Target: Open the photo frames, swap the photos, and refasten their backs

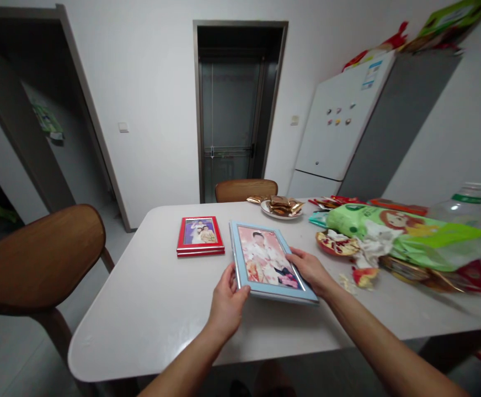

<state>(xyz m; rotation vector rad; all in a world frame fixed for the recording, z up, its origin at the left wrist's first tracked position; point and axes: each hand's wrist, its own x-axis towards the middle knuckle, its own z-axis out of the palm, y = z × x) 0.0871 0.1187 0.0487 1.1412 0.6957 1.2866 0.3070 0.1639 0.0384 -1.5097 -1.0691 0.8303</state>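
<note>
A light blue framed photo (265, 259) is held tilted just above the white table. My left hand (229, 303) grips its lower left corner, thumb on top and fingers at the side edge. On the opposite side, my right hand (309, 269) holds the right edge, with the other fingers hidden beneath. The frame looks thick, with perhaps another one under it. To the left, red framed photos (201, 236) lie stacked on the table, apart from both hands.
On the table (141, 309), a plate (281, 214) of gold-wrapped items stands at the back. A green package (406, 229), tissues, pomegranate pieces (337, 243) and a clear jar (459, 207) crowd the right. Wooden chairs (37, 256) stand left and behind.
</note>
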